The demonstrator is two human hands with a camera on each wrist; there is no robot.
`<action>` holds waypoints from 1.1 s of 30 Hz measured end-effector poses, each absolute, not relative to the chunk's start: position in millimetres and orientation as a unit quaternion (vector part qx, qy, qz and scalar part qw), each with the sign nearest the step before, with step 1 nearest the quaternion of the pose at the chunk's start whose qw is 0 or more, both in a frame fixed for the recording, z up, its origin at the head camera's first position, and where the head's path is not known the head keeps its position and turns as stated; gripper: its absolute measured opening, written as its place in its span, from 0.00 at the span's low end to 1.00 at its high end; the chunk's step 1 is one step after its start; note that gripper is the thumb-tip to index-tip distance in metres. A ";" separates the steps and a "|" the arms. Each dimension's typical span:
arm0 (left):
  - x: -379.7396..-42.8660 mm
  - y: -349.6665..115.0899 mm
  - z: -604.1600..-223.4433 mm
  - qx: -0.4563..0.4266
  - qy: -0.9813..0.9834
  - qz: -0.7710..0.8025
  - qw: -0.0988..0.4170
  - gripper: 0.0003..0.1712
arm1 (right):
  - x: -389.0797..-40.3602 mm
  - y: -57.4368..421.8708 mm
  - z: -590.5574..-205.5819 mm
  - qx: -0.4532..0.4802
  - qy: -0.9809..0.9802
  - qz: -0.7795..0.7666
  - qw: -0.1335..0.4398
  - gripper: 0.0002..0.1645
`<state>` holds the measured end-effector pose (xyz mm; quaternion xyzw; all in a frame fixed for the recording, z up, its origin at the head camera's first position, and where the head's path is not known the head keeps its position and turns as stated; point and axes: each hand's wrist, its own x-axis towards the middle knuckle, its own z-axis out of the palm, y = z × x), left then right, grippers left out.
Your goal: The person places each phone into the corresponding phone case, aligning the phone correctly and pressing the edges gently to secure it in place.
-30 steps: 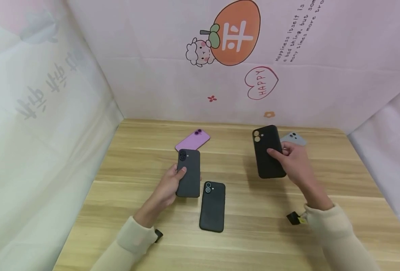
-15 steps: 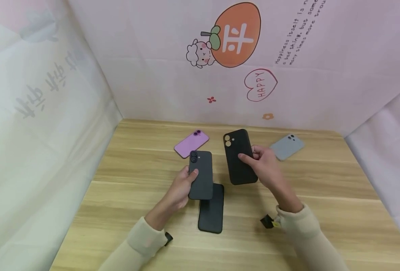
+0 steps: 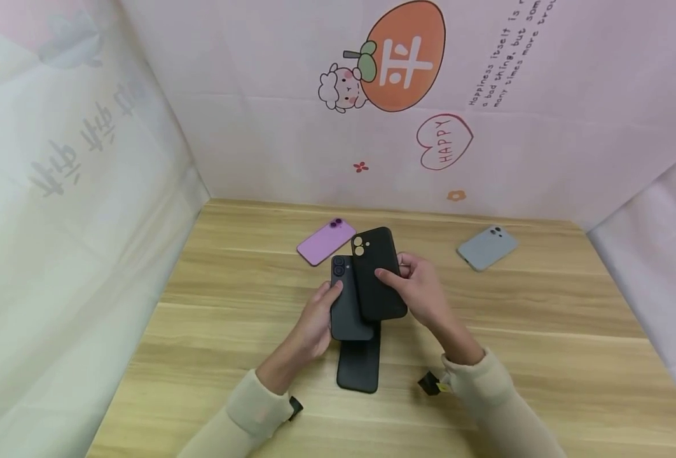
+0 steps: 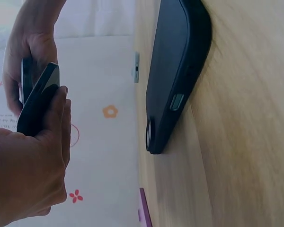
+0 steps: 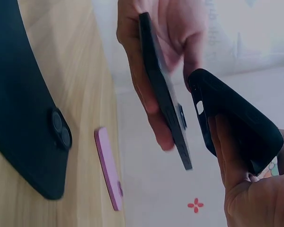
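Observation:
My left hand [image 3: 316, 321] grips a dark grey phone [image 3: 346, 312] by its left edge, thumb on its back beside the twin lenses. In my right hand [image 3: 426, 296] is a black phone case [image 3: 374, 251] with round camera cutouts, thumb on its outer back and fingers inside it. The case overlaps the phone's right side in the head view; the right wrist view shows a gap between the phone [image 5: 163, 90] and the hollow side of the case [image 5: 244, 111]. Beneath them a black phone [image 3: 358, 369] lies on the table, partly hidden.
A purple phone [image 3: 326, 242] lies at the back of the wooden table [image 3: 229, 280], left of centre. To the back right lies a light blue-grey phone [image 3: 488, 248]. A printed white cloth [image 3: 280, 152] hangs behind the table.
My right hand has brought the black case leftward from the right side until it overlaps the dark grey phone in view. My left hand has shifted rightward with that phone, over the black one.

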<state>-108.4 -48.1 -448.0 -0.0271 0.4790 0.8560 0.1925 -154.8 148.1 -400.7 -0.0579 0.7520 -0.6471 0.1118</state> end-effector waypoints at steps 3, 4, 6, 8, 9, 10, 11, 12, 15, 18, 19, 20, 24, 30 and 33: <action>-108.2 -46.6 -447.3 -0.013 0.468 0.862 0.195 0.27 | -153.2 142.5 -402.1 -0.061 0.746 -0.652 0.118 0.17; -108.3 -46.3 -447.3 -0.009 0.465 0.864 0.196 0.28 | -152.7 140.7 -402.6 -0.061 0.745 -0.653 0.120 0.17; -108.7 -45.6 -447.3 0.000 0.459 0.866 0.197 0.28 | -151.5 137.0 -403.7 -0.061 0.742 -0.656 0.125 0.18; -108.9 -44.9 -447.4 0.003 0.455 0.868 0.199 0.28 | -150.5 133.2 -405.5 -0.062 0.737 -0.660 0.132 0.18; -108.9 -44.5 -447.3 0.002 0.454 0.868 0.199 0.28 | -149.9 131.5 -406.3 -0.064 0.735 -0.662 0.135 0.18; -108.9 -44.1 -447.1 0.002 0.454 0.868 0.199 0.28 | -149.5 129.7 -407.1 -0.067 0.732 -0.664 0.137 0.18; -108.8 -43.6 -446.9 0.002 0.454 0.868 0.199 0.28 | -148.9 128.1 -407.6 -0.069 0.729 -0.666 0.138 0.18; -108.7 -43.1 -446.7 0.002 0.455 0.868 0.200 0.28 | -148.5 126.6 -408.2 -0.070 0.728 -0.668 0.138 0.18; -108.5 -41.7 -446.1 0.001 0.456 0.867 0.202 0.27 | -147.0 123.2 -409.1 -0.070 0.732 -0.665 0.131 0.17; -107.8 -41.1 -445.4 -0.001 0.456 0.867 0.202 0.26 | -145.5 120.6 -409.9 -0.065 0.739 -0.658 0.128 0.17; -107.6 -41.1 -445.2 -0.004 0.456 0.867 0.201 0.26 | -145.0 119.8 -410.3 -0.063 0.741 -0.656 0.128 0.17; -107.3 -41.1 -445.3 -0.006 0.456 0.867 0.200 0.26 | -144.5 119.1 -410.7 -0.062 0.742 -0.655 0.129 0.17; -106.4 -41.2 -445.3 -0.013 0.463 0.864 0.198 0.27 | -142.6 117.0 -412.3 -0.053 0.742 -0.656 0.125 0.16; -106.4 -41.3 -445.4 -0.020 0.460 0.864 0.202 0.28 | -141.3 115.5 -415.2 -0.045 0.744 -0.655 0.125 0.17; -106.3 -41.6 -445.8 -0.017 0.460 0.864 0.203 0.29 | -140.6 114.9 -415.4 -0.044 0.743 -0.656 0.126 0.17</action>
